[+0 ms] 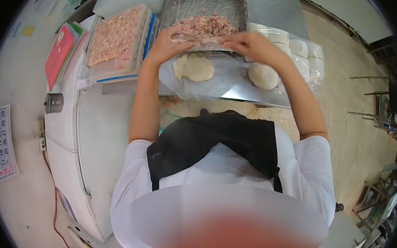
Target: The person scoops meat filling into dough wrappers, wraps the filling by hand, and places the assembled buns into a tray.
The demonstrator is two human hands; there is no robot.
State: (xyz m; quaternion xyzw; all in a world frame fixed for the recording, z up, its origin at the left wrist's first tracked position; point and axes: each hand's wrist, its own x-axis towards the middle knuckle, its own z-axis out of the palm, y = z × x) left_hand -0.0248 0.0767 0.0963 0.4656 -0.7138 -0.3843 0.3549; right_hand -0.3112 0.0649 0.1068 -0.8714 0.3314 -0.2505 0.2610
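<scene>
Both of my hands are at the near edge of a metal tray point(207, 0) that holds a heap of pinkish chopped filling point(210, 24). My left hand point(174, 41) reaches over the left side of the heap, its fingers smeared by motion. At the right, my right hand point(247, 44) has thumb and fingers drawn together near a glossy, translucent strip, perhaps plastic film, between the hands. What the fingers grip is not clear. Below them, a flattened piece of dough point(195, 68) and a round dough ball point(263, 76) lie on a plastic sheet point(224, 79).
On the left stands a plastic container point(141, 51) packed with rows of pink portions point(115, 35). Bagged white dough blocks point(300, 53) lie on the right. A metal cup point(54, 103) and coloured folders point(60, 56) are farther left, by the wall calendar point(1, 142).
</scene>
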